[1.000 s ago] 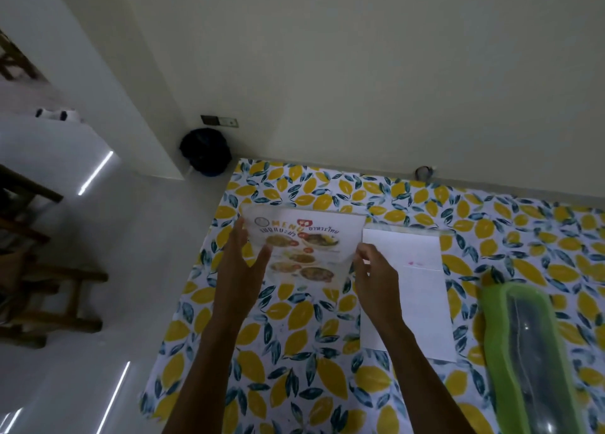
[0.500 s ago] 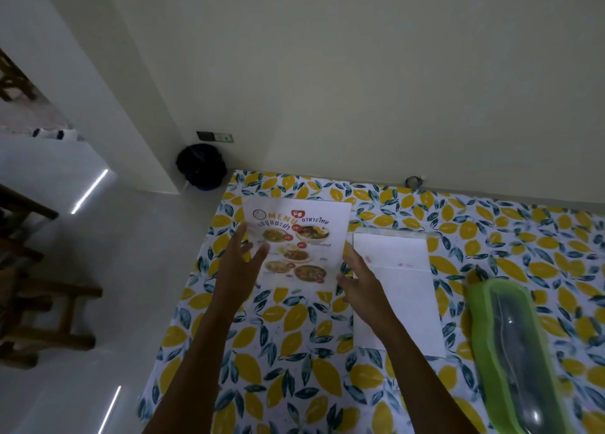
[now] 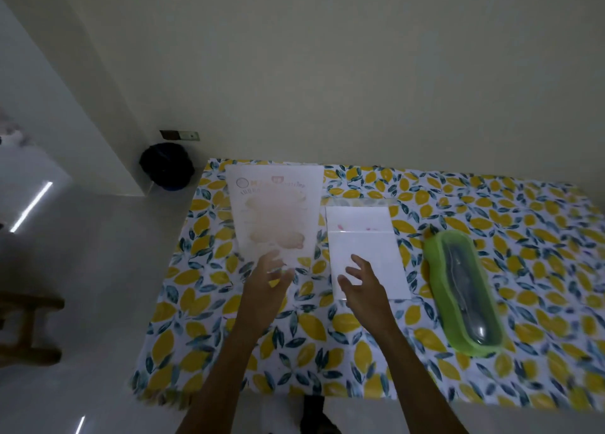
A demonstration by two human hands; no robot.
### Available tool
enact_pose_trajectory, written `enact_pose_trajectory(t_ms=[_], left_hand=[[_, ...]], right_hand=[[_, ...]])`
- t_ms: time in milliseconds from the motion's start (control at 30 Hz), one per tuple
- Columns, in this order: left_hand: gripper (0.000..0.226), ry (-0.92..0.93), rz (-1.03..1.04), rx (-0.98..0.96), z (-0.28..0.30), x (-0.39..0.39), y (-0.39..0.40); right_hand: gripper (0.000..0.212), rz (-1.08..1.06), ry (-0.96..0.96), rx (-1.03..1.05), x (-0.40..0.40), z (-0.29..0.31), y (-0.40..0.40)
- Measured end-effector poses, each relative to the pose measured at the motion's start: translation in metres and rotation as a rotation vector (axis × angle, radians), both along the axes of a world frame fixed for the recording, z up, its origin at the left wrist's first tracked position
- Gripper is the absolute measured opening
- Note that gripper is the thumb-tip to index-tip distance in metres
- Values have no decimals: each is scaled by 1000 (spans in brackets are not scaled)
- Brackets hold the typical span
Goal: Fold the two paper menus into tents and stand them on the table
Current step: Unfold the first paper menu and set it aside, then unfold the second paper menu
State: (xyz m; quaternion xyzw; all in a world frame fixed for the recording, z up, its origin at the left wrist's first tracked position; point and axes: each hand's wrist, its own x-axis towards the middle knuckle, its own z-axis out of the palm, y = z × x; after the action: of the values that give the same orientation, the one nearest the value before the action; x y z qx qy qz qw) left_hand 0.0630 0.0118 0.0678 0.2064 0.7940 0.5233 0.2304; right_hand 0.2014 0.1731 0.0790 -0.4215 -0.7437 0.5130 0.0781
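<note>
Paper is the whole problem now: thin, limp sheets on a slick lemon-print tablecloth (image 3: pixel 360 342). The printed menu (image 3: pixel 275 211) is seen lying at the far left of the table, face up, its picture blurred and washed out. The second menu (image 3: pixel 363 253) lies just beside it to the right, white side up, with a crease or overlapping edge visible across its upper part. Neither is standing as a tent yet, so the task is judged to be in its early stages.

The left hand (image 3: pixel 268 283) is spread wide, fingers splayed over the near edge of the printed menu; whether the paper is actually touched cannot be told through the blur. The right hand (image 3: pixel 363 286) is likewise open and empty, poised over the near part of the white sheet.

Trouble could be caused in several ways. A sheet may be skidded across the cloth if it is pressed at one end only. A crooked fold would be produced if the edges are not matched first, and a lopsided tent would likely topple. The green lidded container (image 3: pixel 461 289), lying near the white sheet, could be knocked by a sweeping right forearm. The printed menu also sits close to the table's left and far edges, where a careless push might send it off.
</note>
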Motion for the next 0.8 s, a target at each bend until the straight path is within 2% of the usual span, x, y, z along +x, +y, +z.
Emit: enact_pose_trajectory(t_ms=[200, 367, 800], left_hand=[[50, -129, -120, -42, -25, 47, 24], [50, -125, -190, -115, -39, 62, 62], [53, -52, -114, -515, -87, 58, 162]], right_hand=[[53, -134, -65, -24, 63, -11, 13], [54, -187, -120, -28, 85, -32, 51], [59, -84, -363, -84, 68, -102, 155]])
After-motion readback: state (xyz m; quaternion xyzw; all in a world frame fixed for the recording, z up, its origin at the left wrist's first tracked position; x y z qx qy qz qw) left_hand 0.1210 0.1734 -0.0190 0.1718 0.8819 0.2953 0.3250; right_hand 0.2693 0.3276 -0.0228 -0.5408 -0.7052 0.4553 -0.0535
